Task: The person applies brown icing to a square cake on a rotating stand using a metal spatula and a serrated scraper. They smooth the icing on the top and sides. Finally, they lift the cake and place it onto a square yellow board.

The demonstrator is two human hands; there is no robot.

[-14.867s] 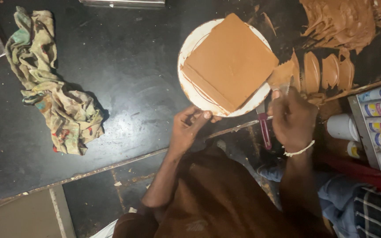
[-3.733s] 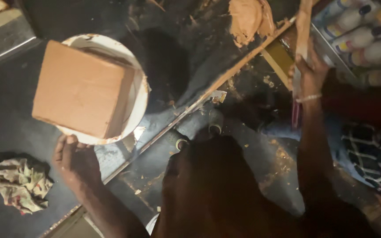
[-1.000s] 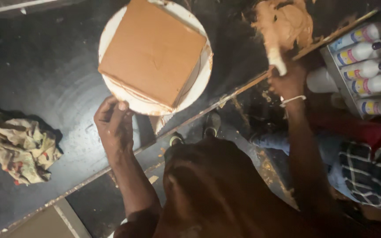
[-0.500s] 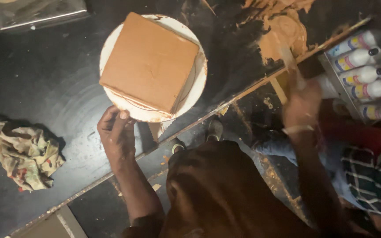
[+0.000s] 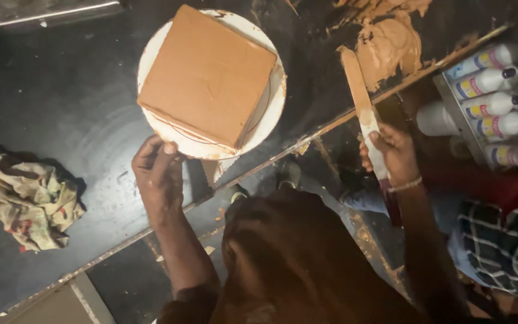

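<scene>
The cake (image 5: pixel 208 75), square and brown-iced, sits on a round board (image 5: pixel 271 114) on the counter (image 5: pixel 73 108). Left hand (image 5: pixel 158 177) fingers pinch the board's near rim. Right hand (image 5: pixel 394 155), well right of the cake, grips a spatula (image 5: pixel 360 99); its blade points toward the frosting (image 5: pixel 388 42), seemingly just short of it
</scene>
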